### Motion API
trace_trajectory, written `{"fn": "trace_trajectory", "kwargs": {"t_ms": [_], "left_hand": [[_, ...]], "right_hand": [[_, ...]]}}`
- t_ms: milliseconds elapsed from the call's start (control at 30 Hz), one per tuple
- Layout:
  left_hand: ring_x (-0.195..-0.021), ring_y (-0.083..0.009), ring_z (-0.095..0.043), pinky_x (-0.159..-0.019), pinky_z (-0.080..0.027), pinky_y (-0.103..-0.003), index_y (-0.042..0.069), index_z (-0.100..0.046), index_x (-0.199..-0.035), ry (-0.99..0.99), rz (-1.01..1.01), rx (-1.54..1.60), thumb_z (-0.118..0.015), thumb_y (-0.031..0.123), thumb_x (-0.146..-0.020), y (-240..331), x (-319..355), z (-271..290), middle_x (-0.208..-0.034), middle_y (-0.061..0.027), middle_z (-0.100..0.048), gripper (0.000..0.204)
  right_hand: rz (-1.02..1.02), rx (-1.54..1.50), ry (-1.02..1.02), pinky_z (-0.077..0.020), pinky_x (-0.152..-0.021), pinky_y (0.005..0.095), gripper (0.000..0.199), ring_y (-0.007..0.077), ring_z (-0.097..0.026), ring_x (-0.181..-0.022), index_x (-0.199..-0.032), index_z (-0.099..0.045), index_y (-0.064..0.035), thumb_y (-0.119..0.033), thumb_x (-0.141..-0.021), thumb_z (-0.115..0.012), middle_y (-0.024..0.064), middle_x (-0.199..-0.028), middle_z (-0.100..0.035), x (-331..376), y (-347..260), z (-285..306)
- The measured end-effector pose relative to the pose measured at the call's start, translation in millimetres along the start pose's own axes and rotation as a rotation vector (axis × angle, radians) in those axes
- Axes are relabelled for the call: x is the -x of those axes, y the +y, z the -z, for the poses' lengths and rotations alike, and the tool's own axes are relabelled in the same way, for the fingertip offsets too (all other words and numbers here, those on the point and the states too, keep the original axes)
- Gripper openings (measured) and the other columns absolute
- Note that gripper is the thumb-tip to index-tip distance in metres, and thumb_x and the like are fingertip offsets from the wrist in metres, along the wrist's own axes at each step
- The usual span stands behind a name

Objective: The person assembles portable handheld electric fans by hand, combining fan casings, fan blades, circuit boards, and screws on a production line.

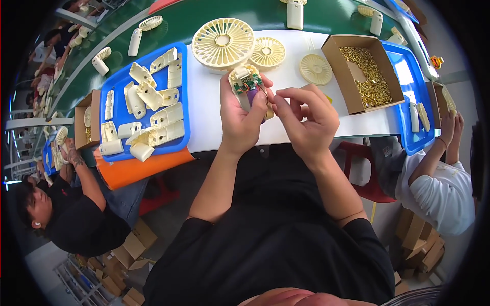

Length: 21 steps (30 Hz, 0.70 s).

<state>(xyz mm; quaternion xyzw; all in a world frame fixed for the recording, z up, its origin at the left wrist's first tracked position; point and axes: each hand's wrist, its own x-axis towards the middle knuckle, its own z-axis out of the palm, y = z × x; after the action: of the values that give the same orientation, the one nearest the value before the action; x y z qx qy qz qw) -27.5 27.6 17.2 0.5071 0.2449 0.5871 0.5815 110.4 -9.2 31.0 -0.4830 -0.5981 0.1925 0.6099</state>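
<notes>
My left hand [240,115] is wrapped round a cream fan handle housing [236,77], its inside facing up. A green circuit board [248,84], thin wires and a purple battery [252,96] lie in it. Beside the battery, my right hand [309,115] has thumb and index finger pinched together; what they grip, perhaps a wire end, is too small to make out. Just beyond the housing sits a large round cream fan head [223,43]; whether the two are joined I cannot tell. A smaller fan grille [268,51] lies beside it, and a round cover [315,69] further right.
At left, a blue tray [185,102] carries several cream handle shells [148,94]. At right stand a cardboard box [339,76] of small brass-coloured parts [370,76] and another blue tray [403,66]. Fans lie along the green belt [178,10]. Co-workers sit on both sides.
</notes>
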Motion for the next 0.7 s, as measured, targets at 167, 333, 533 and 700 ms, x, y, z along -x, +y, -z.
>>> {"fn": "trace_trajectory", "kwargs": {"t_ms": [167, 333, 533, 700], "left_hand": [[-0.09, -0.0131, -0.064, -0.079, -0.057, -0.03, 0.002, -0.041, -0.127, 0.117, 0.05, 0.069, -0.051, -0.002, -0.098, -2, -3, 7, -0.112, -0.0116, -0.06, 0.031], [-0.09, -0.0127, -0.063, -0.081, -0.056, -0.029, 0.003, -0.042, -0.126, 0.173, 0.099, 0.153, -0.051, -0.002, -0.098, -1, 2, 4, -0.111, -0.0103, -0.061, 0.03], [-0.092, -0.0124, -0.063, -0.082, -0.055, -0.028, 0.003, -0.042, -0.126, 0.143, 0.092, 0.17, -0.052, 0.001, -0.099, 2, 6, 6, -0.112, -0.0094, -0.061, 0.029], [-0.095, -0.0122, -0.061, -0.085, -0.053, -0.028, 0.004, -0.043, -0.127, 0.14, 0.063, 0.114, -0.052, 0.003, -0.1, 1, 7, 7, -0.112, -0.0091, -0.061, 0.029]], "right_hand": [[0.197, 0.168, -0.014, -0.0391, -0.047, 0.0239, 0.025, 0.0074, -0.052, -0.056, -0.103, -0.077, -0.0038, 0.007, -0.081, -0.079, 0.0029, -0.076, -0.064, 4, -2, -16], [0.297, 0.198, 0.053, -0.039, -0.047, 0.0233, 0.024, 0.0071, -0.052, -0.056, -0.101, -0.077, -0.0047, 0.005, -0.08, -0.081, 0.0028, -0.074, -0.065, 7, 5, -28], [0.131, 0.167, 0.058, -0.0414, -0.049, 0.0228, 0.023, 0.0076, -0.057, -0.059, -0.102, -0.077, -0.0036, 0.004, -0.08, -0.081, 0.0045, -0.079, -0.069, 6, -2, -29], [0.15, 0.139, 0.09, -0.0424, -0.049, 0.0222, 0.022, 0.0073, -0.059, -0.061, -0.101, -0.076, -0.003, 0.004, -0.081, -0.081, 0.005, -0.08, -0.07, 9, 3, -33]]}}
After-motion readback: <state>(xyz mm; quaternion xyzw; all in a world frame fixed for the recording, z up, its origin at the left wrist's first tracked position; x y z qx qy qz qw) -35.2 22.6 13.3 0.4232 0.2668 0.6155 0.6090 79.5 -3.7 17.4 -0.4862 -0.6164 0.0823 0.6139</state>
